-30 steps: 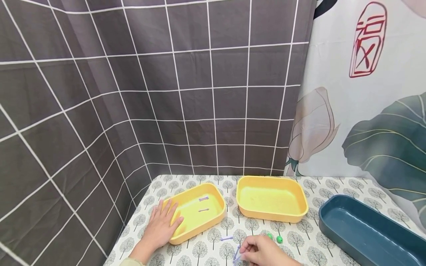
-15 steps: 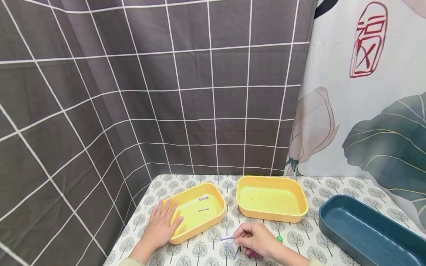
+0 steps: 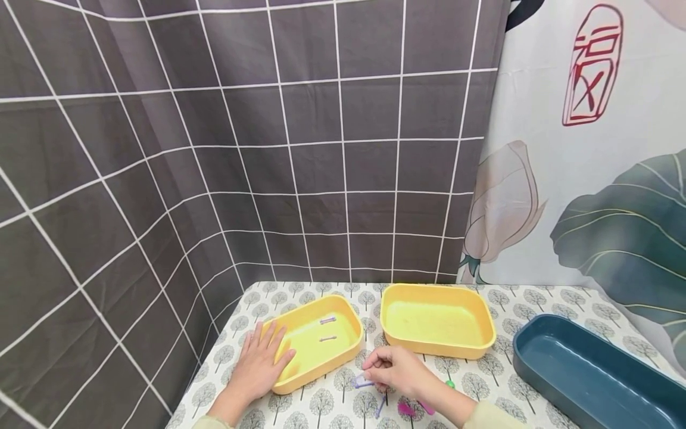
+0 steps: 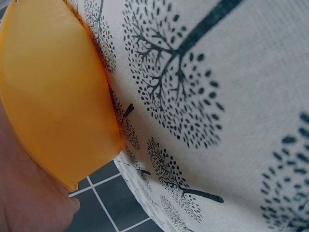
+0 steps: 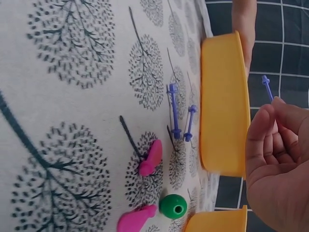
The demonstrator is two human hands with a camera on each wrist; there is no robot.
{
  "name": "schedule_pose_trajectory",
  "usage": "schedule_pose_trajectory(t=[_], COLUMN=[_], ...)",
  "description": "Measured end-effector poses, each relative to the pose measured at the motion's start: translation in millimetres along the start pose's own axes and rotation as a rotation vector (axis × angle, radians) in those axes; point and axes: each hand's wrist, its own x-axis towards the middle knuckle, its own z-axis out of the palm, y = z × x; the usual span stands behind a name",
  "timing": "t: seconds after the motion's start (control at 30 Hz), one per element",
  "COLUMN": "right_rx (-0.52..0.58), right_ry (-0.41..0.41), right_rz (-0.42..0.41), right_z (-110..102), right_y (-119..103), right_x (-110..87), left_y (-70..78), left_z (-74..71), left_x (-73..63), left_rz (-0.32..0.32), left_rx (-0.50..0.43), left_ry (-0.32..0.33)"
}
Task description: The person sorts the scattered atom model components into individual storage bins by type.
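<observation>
My right hand [image 3: 399, 372] pinches a small purple rod with knobbed ends [image 5: 267, 86] between thumb and fingertips, raised above the table. Below it, two similar purple rods [image 5: 174, 111] lie on the cloth. My left hand [image 3: 261, 362] rests with spread fingers over the near-left side of the left yellow tray [image 3: 327, 367]. Inside that tray are two purple rods [image 3: 328, 339], lying apart. Close to my right forearm lie two pink pieces [image 5: 151, 157] and a round green bead with a hole [image 5: 173, 206]; the forearm partly covers them in the head view.
Another yellow tray [image 3: 439, 347] stands to the right, behind my right hand. A long dark blue tray [image 3: 595, 363] sits at the table's right side. The tree-print cloth [image 3: 316, 411] covers the table, and a grey checked curtain [image 3: 370, 167] hangs behind.
My right hand has risen from the near edge and moved up and left toward the left yellow tray, carrying a purple rod. Pink pieces have come into sight. The left hand stays put.
</observation>
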Motion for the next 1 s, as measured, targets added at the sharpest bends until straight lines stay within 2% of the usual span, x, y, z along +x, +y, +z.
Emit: schedule_pose_trajectory(t=[0.3,0.63,0.83,1.0], right_rx=[0.08,0.112,0.084,0.124], right_ry=[-0.021,-0.028,-0.038,-0.044], right_rz=[0.01,0.01,0.005,0.008], right_z=[7,17,22,24], right_y=[-5,-11,-14,-18], right_x=[12.6,28.7,34.3,40.5], left_y=[-0.1,-0.1,2.3,2.0], left_z=[-1.0,-0.8,-2.9,-2.7], left_x=[0.0,0.1,-1.1,-0.3], left_rz=[-0.005,-0.005,-0.011,-0.011], left_rx=[0.007,0.008,0.001,0.001], left_ry=[-0.014,-0.013,-0.03,-0.03])
